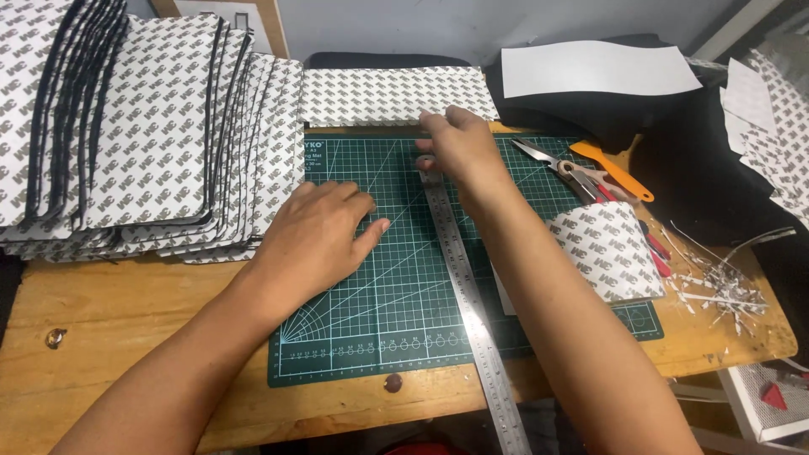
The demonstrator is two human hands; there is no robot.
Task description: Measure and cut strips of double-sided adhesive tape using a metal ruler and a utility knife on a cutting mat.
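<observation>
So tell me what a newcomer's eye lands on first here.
The green cutting mat in the middle of the wooden table, with a long steel ruler running down it. The left hand lies flat on the mat while the right hand touches the ruler's far end. At the far left is a fanned stack of patterned sheets.

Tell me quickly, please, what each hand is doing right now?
Left hand: open, flat on the green cutting mat, holding nothing.
Right hand: fingers bent at the steel ruler's far end; grip cannot be told.

Mat (pixel 354 337) bare near-left of ruler (pixel 472 312), sheet stack (pixel 143 126) blocks far left, scissors (pixel 560 164) and curled sheet (pixel 611 248) crowd right
</observation>
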